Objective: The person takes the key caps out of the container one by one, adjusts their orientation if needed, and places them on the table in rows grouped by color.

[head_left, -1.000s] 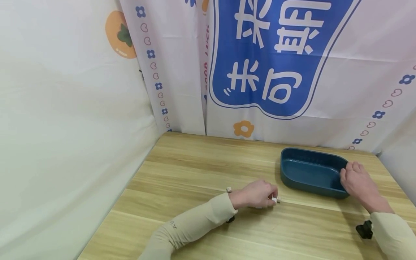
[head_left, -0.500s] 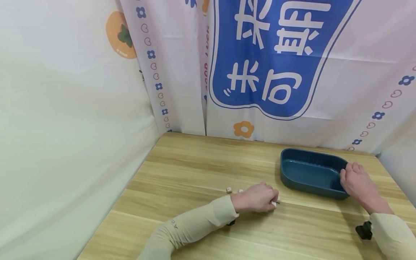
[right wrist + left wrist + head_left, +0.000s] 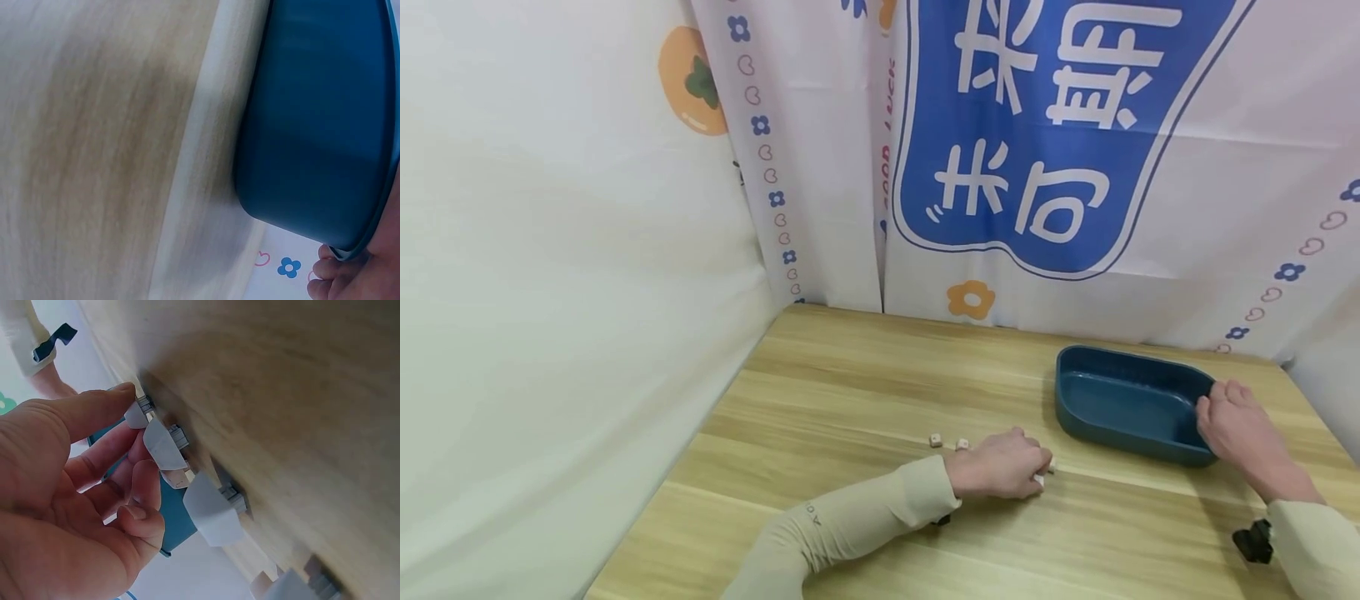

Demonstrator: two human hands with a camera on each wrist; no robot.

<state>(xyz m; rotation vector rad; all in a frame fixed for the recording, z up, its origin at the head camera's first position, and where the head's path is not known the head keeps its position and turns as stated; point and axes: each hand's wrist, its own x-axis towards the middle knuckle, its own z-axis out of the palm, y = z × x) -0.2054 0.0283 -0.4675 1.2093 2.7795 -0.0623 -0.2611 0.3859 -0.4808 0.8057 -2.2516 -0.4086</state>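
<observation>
My left hand (image 3: 1003, 467) is low over the table, palm turned inward. Its thumb and index finger pinch a small white piece (image 3: 136, 416) with a grey ridged stub; only its pale edge shows from the head. Beyond the fingertips lies another small piece (image 3: 1052, 466). Two more, a pale block (image 3: 936, 440) and a second pale block (image 3: 962, 444), lie behind the wrist. In the left wrist view, similar white pieces (image 3: 212, 509) line up along the tabletop. My right hand (image 3: 1243, 429) grips the right end of a teal rectangular bin (image 3: 1131, 443), fingers over its rim.
The wood-grain table (image 3: 850, 367) backs onto a printed white curtain (image 3: 820, 208) with a blue sign. A plain white curtain (image 3: 572, 292) hangs along the left side. Black wrist straps show at both sleeves.
My left hand has dropped slightly toward me, uncovering a second pale block by the wrist. The right hand keeps its grip on the bin. The head view has shifted a little.
</observation>
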